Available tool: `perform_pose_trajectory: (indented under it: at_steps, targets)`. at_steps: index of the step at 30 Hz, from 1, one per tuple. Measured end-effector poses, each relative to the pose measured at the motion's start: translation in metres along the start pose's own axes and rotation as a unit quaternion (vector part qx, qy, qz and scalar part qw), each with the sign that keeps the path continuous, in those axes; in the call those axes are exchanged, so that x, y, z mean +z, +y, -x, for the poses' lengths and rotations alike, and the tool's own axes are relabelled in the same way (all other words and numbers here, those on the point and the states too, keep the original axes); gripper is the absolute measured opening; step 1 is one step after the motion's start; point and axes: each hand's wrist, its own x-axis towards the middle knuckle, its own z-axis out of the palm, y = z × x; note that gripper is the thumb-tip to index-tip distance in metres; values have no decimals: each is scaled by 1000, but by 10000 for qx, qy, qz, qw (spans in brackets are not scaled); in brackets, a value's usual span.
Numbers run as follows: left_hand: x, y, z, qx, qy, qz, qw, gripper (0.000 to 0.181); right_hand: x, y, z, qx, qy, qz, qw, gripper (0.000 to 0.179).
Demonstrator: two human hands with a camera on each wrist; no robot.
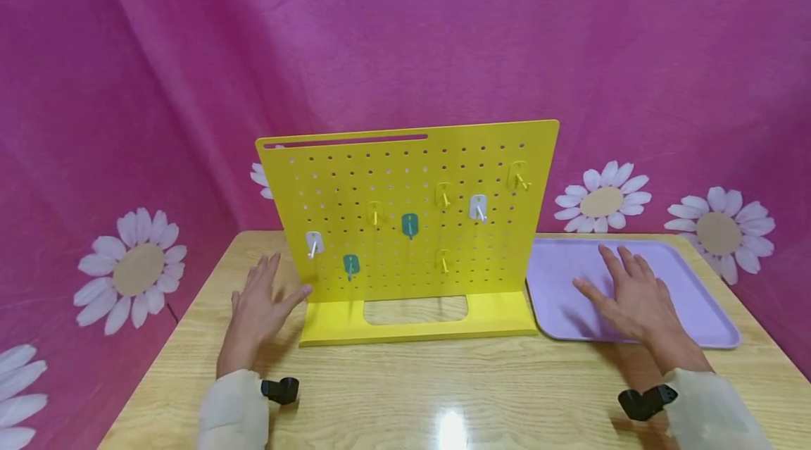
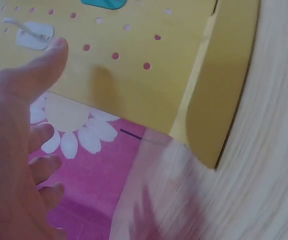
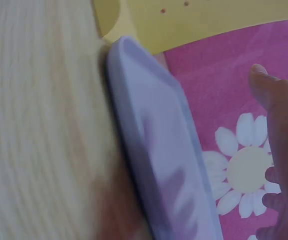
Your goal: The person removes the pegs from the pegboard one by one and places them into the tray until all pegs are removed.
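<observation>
A yellow pegboard [image 1: 393, 274] stands upright on its flat base in the middle of the table. Several small hooks are fixed on it: yellow ones, two white ones such as the white hook [image 1: 314, 244], and two teal ones such as the teal hook [image 1: 410, 225]. My left hand [image 1: 260, 305] hovers by the board's left edge, fingers spread, holding nothing; in the left wrist view its thumb appears near a white hook [image 2: 35, 36]. Over the lilac tray [image 1: 557, 274] on the right, my right hand [image 1: 636, 298] is held with fingers extended and nothing in it.
The wooden table [image 1: 380, 386] reaches toward me in front of the board. Behind it hangs a magenta cloth [image 1: 405, 34] with white daisies. The tray's left edge lies close against the right end of the pegboard's base.
</observation>
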Motion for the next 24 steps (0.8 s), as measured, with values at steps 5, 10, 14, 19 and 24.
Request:
perform_pose_trajectory:
  at_steps: [5,10,14,19,24]
  targets:
    - [3,3,-2,-130,-10,436,9990,97,-8,-6,-2,-285,342,-542,9975,81]
    - [5,4,-2,-367,-24,826,9959,93,-15,-16,-5,-336,355,-1017,9936,78]
    - [5,5,-2,-439,73,888,9951,88,-21,-28,-6,-352,411,-1195,9914,78]
    - [6,7,-4,-308,304,1156,9924,80,-30,-46,-9,-447,783,-1488,9848,71]
    - [8,9,-5,-248,561,1574,9856,73,-38,-63,-14,-707,1336,-1889,9703,59]
